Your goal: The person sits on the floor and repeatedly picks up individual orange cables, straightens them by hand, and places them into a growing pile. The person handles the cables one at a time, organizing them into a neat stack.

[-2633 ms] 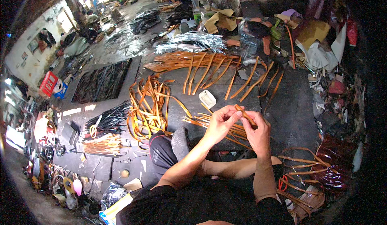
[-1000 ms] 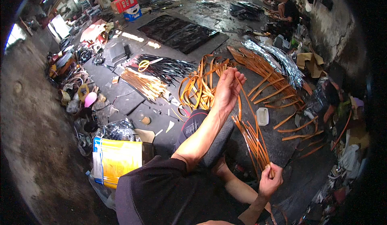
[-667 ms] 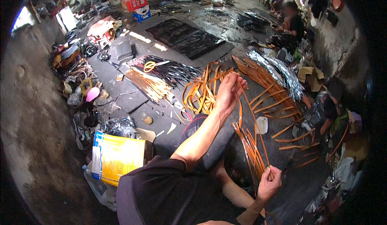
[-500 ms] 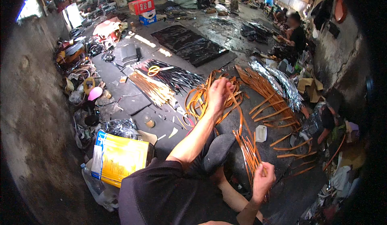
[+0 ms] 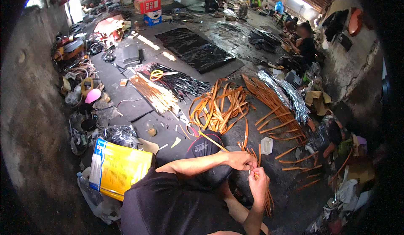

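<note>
My left hand (image 5: pixel 243 161) and my right hand (image 5: pixel 259 183) meet over my lap, fingertips pinched together. A narrow orange-brown strip (image 5: pixel 212 140) runs from the left hand up across my knee. Both hands seem closed on the strip's end, though the fingers partly cover it. Just under and beyond the hands lies a bundle of thin brown strips (image 5: pixel 269 201). Ahead of my knee is a tangled heap of looped orange-brown strips (image 5: pixel 219 108). A small clear plastic tub (image 5: pixel 266 146) stands to the right of the hands.
Long brown strips (image 5: pixel 275 104) and silvery strips (image 5: pixel 290 94) lie at right. Scissors with yellow handles (image 5: pixel 157 74) rest on black strips (image 5: pixel 181 83), beside pale strips (image 5: pixel 153 94). A yellow tin (image 5: pixel 124 167) stands at my left, near a small glass (image 5: pixel 150 129). A person (image 5: pixel 305 45) sits far right.
My left hand has come down from the looped heap to my right hand, with a strip trailing from it. The right hand has shifted slightly up and left.
</note>
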